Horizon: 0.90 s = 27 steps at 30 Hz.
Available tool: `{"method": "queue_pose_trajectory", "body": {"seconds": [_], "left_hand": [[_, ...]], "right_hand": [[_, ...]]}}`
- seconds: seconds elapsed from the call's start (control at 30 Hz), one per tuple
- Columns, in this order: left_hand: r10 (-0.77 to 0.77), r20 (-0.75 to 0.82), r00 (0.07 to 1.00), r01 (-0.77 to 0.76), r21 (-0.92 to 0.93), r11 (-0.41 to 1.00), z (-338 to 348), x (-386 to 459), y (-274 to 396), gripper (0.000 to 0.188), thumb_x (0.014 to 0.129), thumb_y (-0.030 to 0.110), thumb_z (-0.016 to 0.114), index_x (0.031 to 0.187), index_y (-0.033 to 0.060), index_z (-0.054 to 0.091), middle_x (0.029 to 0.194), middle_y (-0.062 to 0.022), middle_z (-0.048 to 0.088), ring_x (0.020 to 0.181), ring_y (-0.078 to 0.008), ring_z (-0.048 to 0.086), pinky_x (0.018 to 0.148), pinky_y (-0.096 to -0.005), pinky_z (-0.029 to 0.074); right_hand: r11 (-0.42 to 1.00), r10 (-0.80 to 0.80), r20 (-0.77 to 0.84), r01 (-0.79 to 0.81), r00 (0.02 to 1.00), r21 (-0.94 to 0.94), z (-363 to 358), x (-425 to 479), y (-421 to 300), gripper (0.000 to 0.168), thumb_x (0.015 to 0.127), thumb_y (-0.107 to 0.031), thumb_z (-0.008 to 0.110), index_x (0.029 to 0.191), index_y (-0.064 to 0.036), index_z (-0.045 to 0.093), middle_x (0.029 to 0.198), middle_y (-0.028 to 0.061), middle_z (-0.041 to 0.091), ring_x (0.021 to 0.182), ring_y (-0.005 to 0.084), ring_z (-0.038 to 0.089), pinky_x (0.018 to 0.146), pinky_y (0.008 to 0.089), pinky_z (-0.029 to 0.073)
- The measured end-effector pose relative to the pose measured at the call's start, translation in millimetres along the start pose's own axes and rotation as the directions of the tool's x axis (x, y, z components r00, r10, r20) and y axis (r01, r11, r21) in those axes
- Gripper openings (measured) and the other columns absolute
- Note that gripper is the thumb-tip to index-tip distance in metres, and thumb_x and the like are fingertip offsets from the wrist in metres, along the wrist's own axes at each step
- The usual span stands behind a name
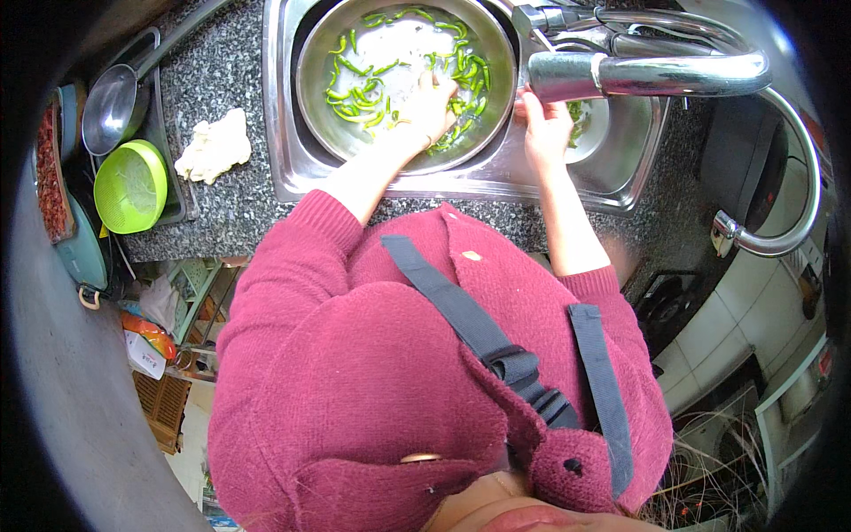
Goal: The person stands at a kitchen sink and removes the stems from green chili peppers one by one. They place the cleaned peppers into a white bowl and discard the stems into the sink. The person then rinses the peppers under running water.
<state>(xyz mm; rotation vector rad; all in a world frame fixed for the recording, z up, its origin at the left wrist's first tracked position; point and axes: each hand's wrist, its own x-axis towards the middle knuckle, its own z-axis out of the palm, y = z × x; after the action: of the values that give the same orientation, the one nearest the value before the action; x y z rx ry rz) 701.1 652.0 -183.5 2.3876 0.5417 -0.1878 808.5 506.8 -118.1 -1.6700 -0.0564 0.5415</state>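
Observation:
A wide stainless steel basin (pixel 306 86) sits in the left bowl of the steel sink (pixel 282 179). Slim green chili peppers (pixel 362 100) float in its water, mostly around the sides. My left hand (pixel 429 113) reaches into the basin with fingers bent down among the peppers; glare hides whether any are in its grasp. Close to the basin's right rim, my right hand (pixel 546 126) is raised under the chrome faucet (pixel 565 76), its fingertips partly covered. Behind that hand, a white bowl (pixel 595 133) with green pieces stands in the right sink bowl.
On the granite counter (pixel 219 73) at left lie a crumpled pale cloth (pixel 216 146), a green strainer basket (pixel 131 186) and a long-handled metal ladle (pixel 113 110). A tray of reddish pieces (pixel 53 173) stands farther left. The curved chrome tube (pixel 808 166) arcs over the right side.

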Motion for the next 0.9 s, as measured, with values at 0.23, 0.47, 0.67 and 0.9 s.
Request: {"method": "queue_pose_trajectory", "body": {"seconds": [0.23, 0.47, 0.67, 0.9], "left_hand": [[-0.078, 0.331, 0.940, 0.333, -0.943, 0.020, -27, -16, -27, 0.029, 0.076, 0.008, 0.053, 0.105, 0.0044, 0.051, 0.100, -0.0112, 0.053, 0.087, -0.0208, 0.055, 0.074, -0.0313, 0.046], [0.144, 0.420, 0.896, 0.372, -0.534, -0.760, -67, -32, -16, 0.044, 0.082, 0.023, 0.044, 0.120, -0.0008, 0.045, 0.112, -0.0164, 0.054, 0.100, -0.0319, 0.053, 0.084, -0.0464, 0.044], [0.211, 0.279, 0.937, 0.327, -0.479, -0.814, -86, -38, -1, 0.051, 0.087, 0.038, 0.040, 0.121, 0.0001, 0.044, 0.115, -0.0152, 0.052, 0.106, -0.0316, 0.050, 0.088, -0.0484, 0.041], [-0.323, 0.079, 0.943, -0.025, -0.952, -0.306, -94, -41, 39, 0.060, 0.091, 0.048, 0.028, 0.121, -0.0012, 0.044, 0.117, -0.0144, 0.051, 0.109, -0.0236, 0.047, 0.094, -0.0346, 0.036]], "right_hand": [[0.934, 0.226, 0.169, -0.263, 0.959, 0.241, 43, -10, 7, 0.018, 0.085, -0.008, 0.052, 0.100, 0.001, 0.056, 0.090, 0.0100, 0.061, 0.078, 0.0156, 0.059, 0.072, 0.0269, 0.049], [0.406, 0.310, 0.600, -0.673, 0.738, 0.618, 74, -8, 23, 0.034, 0.089, -0.025, 0.036, 0.102, 0.002, 0.053, 0.093, 0.0117, 0.056, 0.073, 0.0170, 0.054, 0.056, 0.0262, 0.046], [0.297, 0.157, 0.711, -0.719, 0.686, 0.628, 76, -2, 27, 0.043, 0.090, -0.038, 0.039, 0.113, -0.004, 0.051, 0.099, 0.0089, 0.055, 0.081, 0.0196, 0.054, 0.067, 0.0325, 0.045], [0.261, 0.366, 0.643, -0.737, 0.673, 0.623, 93, -21, 6, 0.050, 0.089, -0.047, 0.034, 0.117, -0.008, 0.047, 0.115, 0.0113, 0.052, 0.107, 0.0266, 0.048, 0.091, 0.0457, 0.036]]}}
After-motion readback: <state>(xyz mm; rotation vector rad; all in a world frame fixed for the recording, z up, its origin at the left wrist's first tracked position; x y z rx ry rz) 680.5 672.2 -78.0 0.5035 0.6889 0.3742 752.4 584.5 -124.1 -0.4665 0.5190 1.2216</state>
